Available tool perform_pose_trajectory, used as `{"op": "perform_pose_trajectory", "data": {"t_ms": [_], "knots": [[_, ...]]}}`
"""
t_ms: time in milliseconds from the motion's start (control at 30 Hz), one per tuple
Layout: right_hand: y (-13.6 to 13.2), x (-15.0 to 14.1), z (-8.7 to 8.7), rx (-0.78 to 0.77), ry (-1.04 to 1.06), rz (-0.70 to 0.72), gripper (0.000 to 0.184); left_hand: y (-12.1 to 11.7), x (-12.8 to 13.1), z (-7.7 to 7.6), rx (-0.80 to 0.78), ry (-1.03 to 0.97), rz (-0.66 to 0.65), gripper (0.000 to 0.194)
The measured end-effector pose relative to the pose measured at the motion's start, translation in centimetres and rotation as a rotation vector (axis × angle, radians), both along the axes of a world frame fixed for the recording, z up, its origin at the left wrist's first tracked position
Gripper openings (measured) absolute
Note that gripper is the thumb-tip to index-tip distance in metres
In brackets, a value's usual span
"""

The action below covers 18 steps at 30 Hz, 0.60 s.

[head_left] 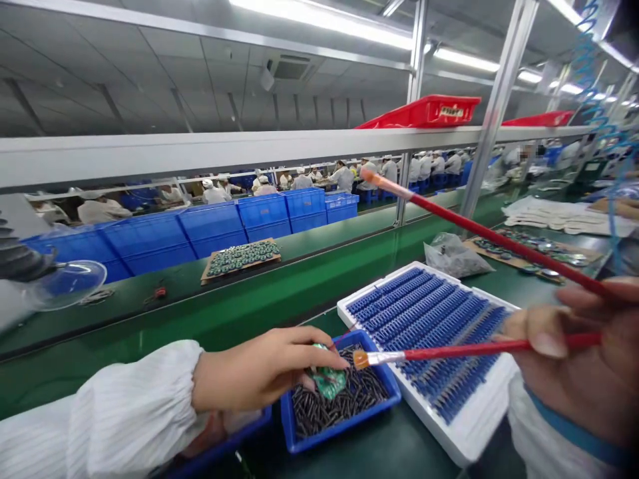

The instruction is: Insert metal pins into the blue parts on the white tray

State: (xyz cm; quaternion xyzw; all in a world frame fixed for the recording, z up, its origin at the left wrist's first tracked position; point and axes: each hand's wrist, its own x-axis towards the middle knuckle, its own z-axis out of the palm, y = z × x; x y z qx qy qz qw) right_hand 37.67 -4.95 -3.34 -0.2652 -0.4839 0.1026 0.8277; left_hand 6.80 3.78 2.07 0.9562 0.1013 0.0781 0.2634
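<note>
Two bare hands over a green workbench (150, 326): left hand (264, 369) curled around a crumpled green piece (328, 382), its shape half hidden by the fingers, above dark small parts (344, 396) in a blue tray (384, 392); right hand (564, 352), cut off at the frame edge, gripping two red-handled brushes (474, 347) above a white foam tray (479, 426).

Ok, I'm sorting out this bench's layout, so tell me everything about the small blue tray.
It is a shallow, rectangular blue tray, plastic by its look, set at an angle on the green bench top, beside the white foam tray. Dark slender parts lie heaped inside with a crumpled green piece. The left hand reaches in over them.
</note>
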Motion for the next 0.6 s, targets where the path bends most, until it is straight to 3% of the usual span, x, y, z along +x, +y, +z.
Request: {"op": "perform_pose_trajectory", "data": {"t_ms": [133, 267, 600], "knots": [[-0.9, -1.3, 1.3, 0.065, -0.123, 0.156, 0.021, -2.4, -0.4, -0.1, -0.127, -0.009, 0.042, 0.043], [-1.6, -2.2, 1.8, 0.053, -0.188, 0.248, 0.018, -3.3, -0.6, 0.1, -0.195, 0.042, 0.016, 0.040], [-2.5, -3.3, 2.5, 0.037, -0.261, 0.284, 0.015, -4.5, -0.8, 0.2, -0.203, 0.065, -0.009, 0.039]]}}
